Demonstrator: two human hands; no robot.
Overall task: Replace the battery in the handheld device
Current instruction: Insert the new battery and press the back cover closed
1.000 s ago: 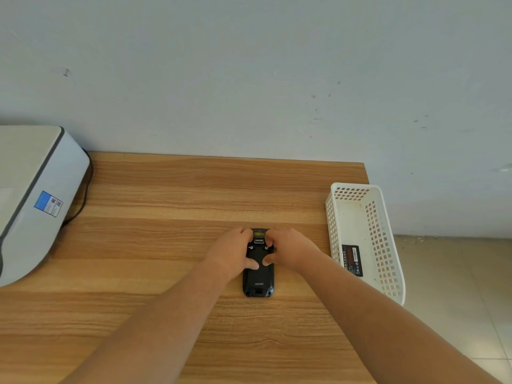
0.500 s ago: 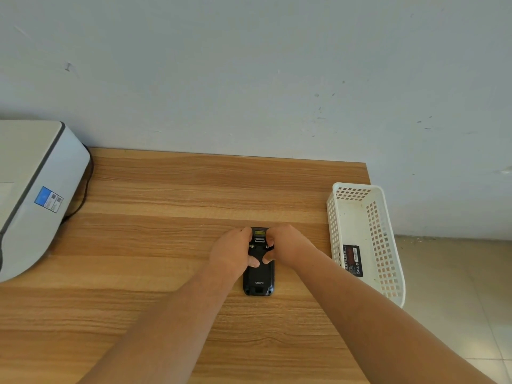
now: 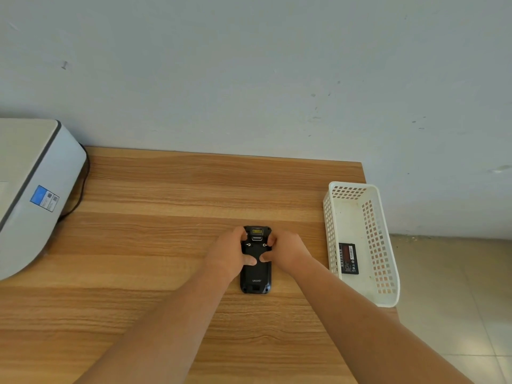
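The wooden table (image 3: 166, 217) carried everything, and I took the handheld scanner (image 3: 255, 275) lying face down near its middle as my landmark. Far to the left of the scanner sat a white printer (image 3: 33, 189) with a blue label; to the scanner's right, at the table's edge, stood a white plastic basket (image 3: 385, 245) holding a single black battery (image 3: 348, 258), well apart from the device. My left hand (image 3: 230, 253) cupped the scanner's left flank and my right hand (image 3: 288, 252) its right flank, both clasping the device, fingers curled over the upper corners beside the two small latches, thumbs pressed on the back cover. Compared with a second before, little had shifted: the thumbs had drawn closer until their tips nearly met mid-cover, while the scanner stayed in the same spot. I judged that the cover was still seated, so I was only starting to open it, with the swap itself ahead. The latches would likely need releasing together before the cover lifted.
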